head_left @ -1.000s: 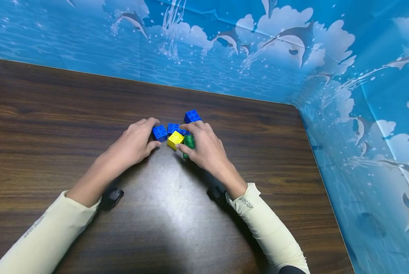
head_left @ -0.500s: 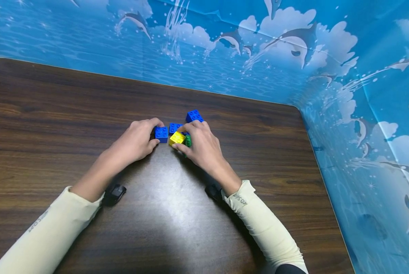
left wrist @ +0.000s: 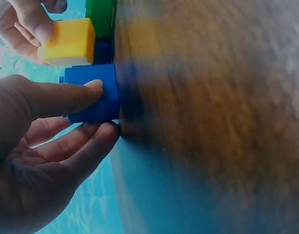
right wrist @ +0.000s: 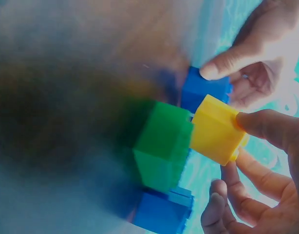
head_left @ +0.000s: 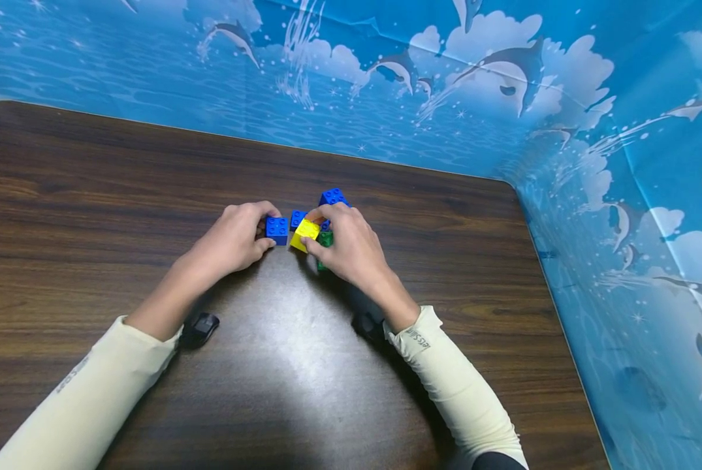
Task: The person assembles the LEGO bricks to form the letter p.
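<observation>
My left hand (head_left: 230,238) holds a square blue toy brick (head_left: 277,230) on the table, thumb on the near side and fingers on the far side. Just right of it, my right hand (head_left: 353,245) pinches a yellow brick (head_left: 305,235) between thumb and fingers. In the left wrist view the yellow brick (left wrist: 69,41) is raised off the tabletop, close beside the blue brick (left wrist: 93,92). A green brick (head_left: 325,239) stands under the right hand, partly hidden by it. Another blue brick (head_left: 297,219) shows behind the yellow one, mostly covered.
Beyond the right hand's fingers sits one more blue brick (head_left: 333,196). The dark wooden table (head_left: 121,176) ends at a blue dolphin-print sheet (head_left: 351,85) at the back and right. Cream sleeves (head_left: 86,391) cover both forearms.
The right hand has moved its fingers onto the yellow brick and lifted it slightly, tilting it. The left hand's fingers have come in around the square blue brick.
</observation>
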Tool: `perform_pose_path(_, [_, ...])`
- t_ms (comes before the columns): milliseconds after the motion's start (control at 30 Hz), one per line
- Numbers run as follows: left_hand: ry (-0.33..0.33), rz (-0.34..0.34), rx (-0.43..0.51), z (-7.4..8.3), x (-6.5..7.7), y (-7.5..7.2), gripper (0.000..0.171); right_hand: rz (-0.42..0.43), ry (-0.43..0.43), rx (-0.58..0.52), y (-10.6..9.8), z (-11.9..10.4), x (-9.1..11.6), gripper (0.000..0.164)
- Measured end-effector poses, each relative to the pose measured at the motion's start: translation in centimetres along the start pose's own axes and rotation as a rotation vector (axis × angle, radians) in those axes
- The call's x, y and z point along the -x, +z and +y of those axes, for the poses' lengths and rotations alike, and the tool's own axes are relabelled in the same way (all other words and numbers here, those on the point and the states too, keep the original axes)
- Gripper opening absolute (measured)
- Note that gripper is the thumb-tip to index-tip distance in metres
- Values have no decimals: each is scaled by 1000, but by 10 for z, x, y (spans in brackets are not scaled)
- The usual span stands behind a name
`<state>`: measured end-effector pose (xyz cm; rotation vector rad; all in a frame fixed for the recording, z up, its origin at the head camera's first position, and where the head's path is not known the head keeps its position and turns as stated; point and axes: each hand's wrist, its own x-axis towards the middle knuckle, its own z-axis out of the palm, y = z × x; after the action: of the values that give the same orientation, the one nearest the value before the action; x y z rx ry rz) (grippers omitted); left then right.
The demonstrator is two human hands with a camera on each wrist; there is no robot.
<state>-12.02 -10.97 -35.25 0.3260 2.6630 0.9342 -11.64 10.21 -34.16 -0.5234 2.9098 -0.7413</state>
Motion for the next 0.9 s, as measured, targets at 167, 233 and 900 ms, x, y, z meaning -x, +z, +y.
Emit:
perform_pose_path(167, [-4,-12,7,-2,-4,0,43,-6,-47,-66,-11,2,-3,32])
perform_pose_path(233, [1,-18,16,-3,-4,-1,43,-14,-67,-79,-15,1,-6,32])
perform_pose_path(900, [8,-64,44,-9,-13,-8,42,-95,-98,-61,-16,-28,-33,35])
